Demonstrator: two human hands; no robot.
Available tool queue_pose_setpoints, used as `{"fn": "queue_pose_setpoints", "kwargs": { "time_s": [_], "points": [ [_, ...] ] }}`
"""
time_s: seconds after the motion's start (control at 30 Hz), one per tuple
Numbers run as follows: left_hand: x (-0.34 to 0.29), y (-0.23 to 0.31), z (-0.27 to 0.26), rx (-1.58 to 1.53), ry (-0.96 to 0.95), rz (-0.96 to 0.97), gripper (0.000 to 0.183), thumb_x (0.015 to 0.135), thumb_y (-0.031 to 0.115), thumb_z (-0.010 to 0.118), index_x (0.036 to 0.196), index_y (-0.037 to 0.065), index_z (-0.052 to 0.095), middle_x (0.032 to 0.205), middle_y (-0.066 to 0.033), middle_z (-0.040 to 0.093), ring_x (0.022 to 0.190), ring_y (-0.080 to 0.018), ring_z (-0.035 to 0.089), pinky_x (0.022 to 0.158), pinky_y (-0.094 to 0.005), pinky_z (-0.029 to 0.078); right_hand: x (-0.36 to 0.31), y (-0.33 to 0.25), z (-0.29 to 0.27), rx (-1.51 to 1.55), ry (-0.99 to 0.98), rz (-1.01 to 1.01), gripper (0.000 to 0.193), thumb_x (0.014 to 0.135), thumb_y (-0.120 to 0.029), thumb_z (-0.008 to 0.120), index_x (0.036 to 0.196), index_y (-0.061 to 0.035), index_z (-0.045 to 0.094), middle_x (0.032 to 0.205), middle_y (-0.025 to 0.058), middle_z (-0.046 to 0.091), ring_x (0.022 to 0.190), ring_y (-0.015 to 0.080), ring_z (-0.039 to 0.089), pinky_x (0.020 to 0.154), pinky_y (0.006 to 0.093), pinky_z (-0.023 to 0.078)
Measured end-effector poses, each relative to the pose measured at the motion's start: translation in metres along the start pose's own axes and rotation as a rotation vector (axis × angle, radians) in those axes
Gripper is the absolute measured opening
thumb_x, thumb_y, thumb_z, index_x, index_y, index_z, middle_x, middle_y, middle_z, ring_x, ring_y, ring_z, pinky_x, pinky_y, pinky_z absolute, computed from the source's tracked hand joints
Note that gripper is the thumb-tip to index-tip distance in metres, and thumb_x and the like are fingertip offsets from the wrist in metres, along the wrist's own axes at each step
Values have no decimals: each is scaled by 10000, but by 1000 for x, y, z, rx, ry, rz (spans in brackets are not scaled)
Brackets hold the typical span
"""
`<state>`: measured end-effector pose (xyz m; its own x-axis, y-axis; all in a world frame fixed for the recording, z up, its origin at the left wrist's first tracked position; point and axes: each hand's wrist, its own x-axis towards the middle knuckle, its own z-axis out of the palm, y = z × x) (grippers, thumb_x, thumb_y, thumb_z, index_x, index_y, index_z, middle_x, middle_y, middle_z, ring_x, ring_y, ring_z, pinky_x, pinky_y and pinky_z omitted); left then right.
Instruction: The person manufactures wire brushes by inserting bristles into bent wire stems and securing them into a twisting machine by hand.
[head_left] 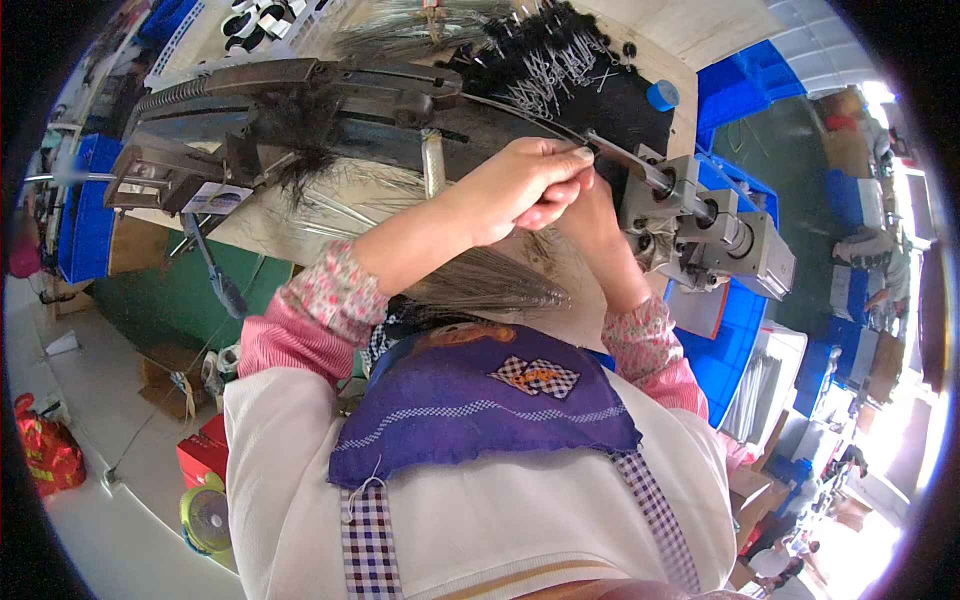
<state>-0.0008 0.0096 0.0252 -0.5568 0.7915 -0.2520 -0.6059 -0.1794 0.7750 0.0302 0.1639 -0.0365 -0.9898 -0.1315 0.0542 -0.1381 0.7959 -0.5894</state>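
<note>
My left hand (525, 185) is closed in a pinch at the chuck end of a metal machine (690, 205) on the bench. A small dark bit shows at its fingertips; what it holds is too small to name. Right behind it is my right hand (592, 215), with its fingers mostly hidden by the left. From the chuck a thin metal rod (625, 160) reaches toward my fingertips. Below my left wrist lies a bundle of thin metal wires (490, 280). At the back, a pile of twisted wire brushes (560, 75) with black bristles rests on a dark surface.
A long dark metal rail (300, 100) runs across the bench beyond my left arm, with black bristle tufts on it. A blue round cap (662, 95) sits at the back right. Blue bins (735, 90) stand right of the bench, and a white crate (190, 60) at the back left.
</note>
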Motion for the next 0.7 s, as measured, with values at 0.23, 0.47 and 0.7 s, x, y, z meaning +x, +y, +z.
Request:
{"fn": "queue_pose_setpoints", "kwargs": {
  "time_s": [0.23,0.47,0.7],
  "points": [
    [5,-11,-17,-107,430,234,228,982,224,458,840,55,517,606,45,392,424,-63,313,389,-238,212,-61,-35,-46,-255,-46,-297,140,815,-142,619,912,-55,569,790,118,624,801,323,634,676,390,513],
    [5,-19,-15,-33,520,364,227,996,254,478,887,69,553,606,46,400,466,-58,318,428,-232,246,40,-39,-102,-246,402,-437,186,797,-20,546,976,-49,586,811,163,631,803,359,634,681,425,509],
    [-3,-19,-9,-143,519,317,261,986,247,495,824,56,571,561,28,421,437,-56,313,399,-223,222,68,-42,-69,185,-205,-194,262,831,-79,591,1075,2,644,797,171,669,740,273,665,675,368,513]
  ]
}}
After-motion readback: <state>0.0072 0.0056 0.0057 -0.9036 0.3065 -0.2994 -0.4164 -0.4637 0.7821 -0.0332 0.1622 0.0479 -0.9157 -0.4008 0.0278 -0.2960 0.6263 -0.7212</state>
